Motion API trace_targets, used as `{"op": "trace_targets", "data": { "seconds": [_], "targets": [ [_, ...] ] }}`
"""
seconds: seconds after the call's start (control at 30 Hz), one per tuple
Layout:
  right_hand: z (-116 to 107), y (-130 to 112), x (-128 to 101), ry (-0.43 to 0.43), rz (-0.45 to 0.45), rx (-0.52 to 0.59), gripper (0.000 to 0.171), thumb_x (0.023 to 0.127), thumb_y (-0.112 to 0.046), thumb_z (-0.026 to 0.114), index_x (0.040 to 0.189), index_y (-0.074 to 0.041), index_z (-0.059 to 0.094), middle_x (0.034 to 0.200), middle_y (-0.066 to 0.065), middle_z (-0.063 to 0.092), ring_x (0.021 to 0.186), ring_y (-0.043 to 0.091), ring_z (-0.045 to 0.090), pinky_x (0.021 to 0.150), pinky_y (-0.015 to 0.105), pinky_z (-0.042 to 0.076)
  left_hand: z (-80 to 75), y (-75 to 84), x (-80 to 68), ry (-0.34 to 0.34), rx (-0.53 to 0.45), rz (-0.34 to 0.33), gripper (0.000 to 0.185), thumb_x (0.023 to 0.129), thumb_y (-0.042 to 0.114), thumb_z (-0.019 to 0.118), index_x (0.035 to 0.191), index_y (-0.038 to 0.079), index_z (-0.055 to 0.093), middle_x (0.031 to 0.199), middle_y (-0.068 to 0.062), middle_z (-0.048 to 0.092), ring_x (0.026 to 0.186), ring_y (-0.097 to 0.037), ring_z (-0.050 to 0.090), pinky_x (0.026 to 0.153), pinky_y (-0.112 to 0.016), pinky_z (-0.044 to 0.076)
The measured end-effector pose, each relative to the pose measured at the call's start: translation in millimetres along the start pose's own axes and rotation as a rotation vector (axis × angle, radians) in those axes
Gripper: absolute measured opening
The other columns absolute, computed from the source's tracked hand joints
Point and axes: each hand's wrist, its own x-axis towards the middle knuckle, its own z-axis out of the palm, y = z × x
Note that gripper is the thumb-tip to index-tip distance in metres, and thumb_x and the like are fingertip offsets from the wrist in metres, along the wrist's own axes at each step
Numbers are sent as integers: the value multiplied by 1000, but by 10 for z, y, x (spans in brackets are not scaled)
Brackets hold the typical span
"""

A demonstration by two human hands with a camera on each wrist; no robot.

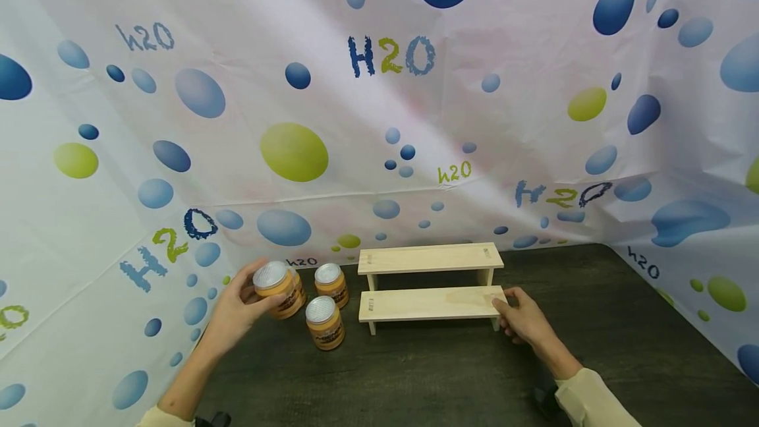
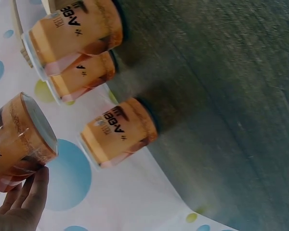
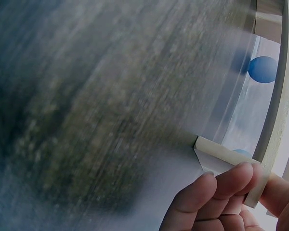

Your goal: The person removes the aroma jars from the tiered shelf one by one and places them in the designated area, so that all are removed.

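Left hand (image 1: 240,308) up at the left edge of the dark table (image 1: 450,374), fingers wrapped round an orange jar (image 1: 277,290) with a silver lid, lifted clear of the surface and tilted a little. Right beside it, three more orange jars: one half hidden behind the held jar (image 1: 299,288), one further back (image 1: 332,284), one nearer the front (image 1: 325,323), all standing upright on the table, close together. Over on the right, the right hand (image 1: 524,321) pinches the right end of the lower step of a pale wooden two-step shelf (image 1: 429,302); the right wrist view shows fingertips (image 3: 216,190) curled over that corner, thumb behind.
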Motion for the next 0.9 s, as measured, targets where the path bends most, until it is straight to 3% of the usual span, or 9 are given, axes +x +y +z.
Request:
{"op": "trace_targets", "data": {
  "seconds": [0.33,0.57,0.7,0.77,0.9],
  "targets": [
    [3,-3,-9,-1,-3,3,41,105,-26,50,136,1,42,71,5,57,60,17,55,51,32,46,-16,-162,-40,50,-3,3,72,90,15,77,150,5,38,140,-23,52,102,13,57,83,-13,52],
    [-4,-5,-7,-1,-5,7,42,105,-26,49,136,2,41,70,4,57,60,17,55,51,32,45,-40,-231,-60,51,51,-48,75,89,20,78,150,5,36,142,-24,50,113,-9,62,82,-13,52],
    [-3,4,-8,-2,-8,11,42,105,-26,50,136,1,41,70,4,56,60,17,55,51,32,45,-42,-301,-86,50,43,-54,73,89,19,78,148,4,38,140,-24,51,102,7,58,80,-16,54],
    [-2,7,-8,-5,-8,10,42,105,-26,50,136,1,41,70,4,56,60,17,55,51,32,45,-44,-328,-107,51,52,-65,73,89,20,78,148,3,38,139,-24,52,101,9,57,80,-16,54],
    [-1,9,-7,-7,-7,12,41,105,-26,50,135,1,42,70,4,56,60,17,55,51,32,45,-43,-358,-136,60,91,-94,75,89,24,78,148,4,37,140,-23,51,110,-7,62,81,-16,53]
  ]
}}
